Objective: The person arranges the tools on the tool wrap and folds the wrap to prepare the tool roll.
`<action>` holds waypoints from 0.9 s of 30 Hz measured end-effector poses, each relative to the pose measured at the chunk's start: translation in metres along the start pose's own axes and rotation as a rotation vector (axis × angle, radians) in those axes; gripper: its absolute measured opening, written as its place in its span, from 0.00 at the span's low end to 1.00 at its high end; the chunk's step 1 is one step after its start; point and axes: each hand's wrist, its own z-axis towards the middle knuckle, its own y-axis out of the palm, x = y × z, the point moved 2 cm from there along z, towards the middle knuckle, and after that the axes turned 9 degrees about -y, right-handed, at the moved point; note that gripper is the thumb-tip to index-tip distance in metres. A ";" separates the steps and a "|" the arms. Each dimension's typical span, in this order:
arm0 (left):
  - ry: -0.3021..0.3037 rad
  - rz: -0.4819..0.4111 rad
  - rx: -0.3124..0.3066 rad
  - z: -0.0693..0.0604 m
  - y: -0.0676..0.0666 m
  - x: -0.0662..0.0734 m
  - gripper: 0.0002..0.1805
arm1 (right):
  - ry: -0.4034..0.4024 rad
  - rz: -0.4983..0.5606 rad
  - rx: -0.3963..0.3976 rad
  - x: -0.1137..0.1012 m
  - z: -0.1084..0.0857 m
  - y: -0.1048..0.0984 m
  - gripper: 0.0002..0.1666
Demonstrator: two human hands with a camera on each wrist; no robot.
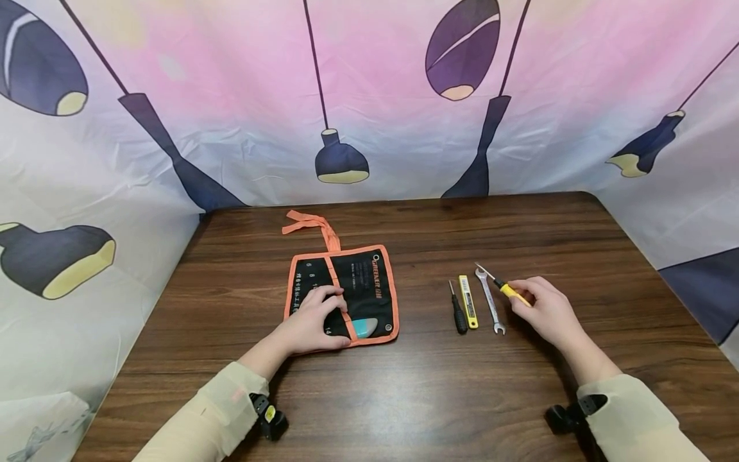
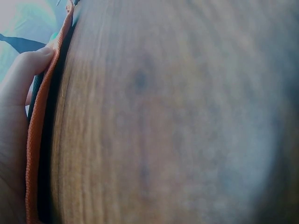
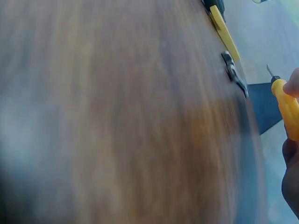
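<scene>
My right hand (image 1: 545, 308) grips a screwdriver (image 1: 512, 292) by its yellow handle, its shank pointing up and left past the wrench. The yellow handle (image 3: 286, 108) also shows at the right edge of the right wrist view. My left hand (image 1: 316, 324) rests on a black tool pouch (image 1: 360, 282) with orange trim, thumb at its near edge and fingers bent over the pocket's orange border. A turquoise and grey tool end (image 1: 365, 328) sticks out of the pocket beside the thumb. In the left wrist view, the thumb (image 2: 35, 63) lies against the pouch's orange edge (image 2: 39, 126).
Between the hands lie a black-handled screwdriver (image 1: 458, 316), a yellow box cutter-like tool (image 1: 468, 301) and a double-ended wrench (image 1: 491, 301). An orange tie strap (image 1: 314, 222) trails behind the pouch. The wooden table (image 1: 416, 391) ends at a printed cloth backdrop (image 1: 392, 147).
</scene>
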 end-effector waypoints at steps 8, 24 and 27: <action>-0.011 0.001 0.000 0.000 -0.001 0.001 0.24 | -0.024 0.035 -0.017 -0.010 0.013 0.011 0.12; -0.006 0.001 -0.003 0.000 -0.001 0.002 0.25 | -0.095 0.129 -0.114 -0.036 0.031 0.034 0.14; -0.016 -0.003 -0.004 0.000 -0.001 0.001 0.24 | -0.117 0.145 -0.127 -0.039 0.034 0.039 0.14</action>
